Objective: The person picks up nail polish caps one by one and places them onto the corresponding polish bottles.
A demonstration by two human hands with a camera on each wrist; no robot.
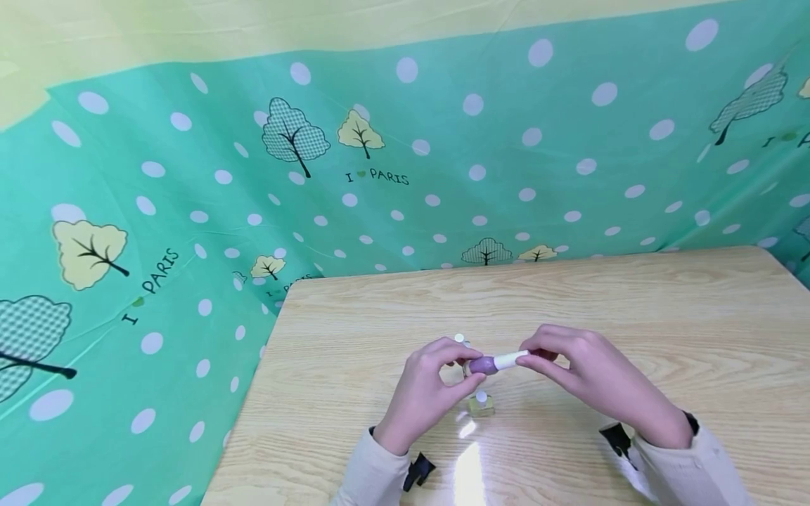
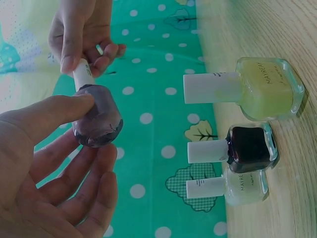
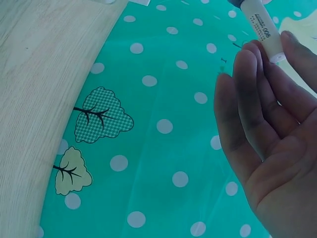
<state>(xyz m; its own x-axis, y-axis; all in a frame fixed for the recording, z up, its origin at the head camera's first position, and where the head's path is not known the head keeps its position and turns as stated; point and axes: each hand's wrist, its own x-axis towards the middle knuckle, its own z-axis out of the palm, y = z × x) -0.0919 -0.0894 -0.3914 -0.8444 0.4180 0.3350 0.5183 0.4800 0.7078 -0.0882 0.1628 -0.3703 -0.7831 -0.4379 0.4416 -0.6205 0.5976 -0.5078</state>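
Between both hands, a purple nail polish bottle (image 1: 484, 365) with a white cap (image 1: 508, 360) lies nearly sideways above the table. My left hand (image 1: 427, 379) holds its glass body between thumb and fingers. At the other end, my right hand (image 1: 585, 362) pinches the cap's tip; small print shows on the cap in the right wrist view. Below the left hand stand three more nail polish bottles with white caps: a yellow one (image 2: 267, 89), a very dark one (image 2: 251, 148) and a pale clear one (image 2: 246, 188). The left hand partly hides this group in the head view.
The wooden table (image 1: 354, 309) stretches out around the bottles, with a bright glare near its front. A green dotted curtain (image 1: 443, 154) printed with trees hangs behind it and on the left. Black pieces (image 1: 418, 471) show at the sleeves.
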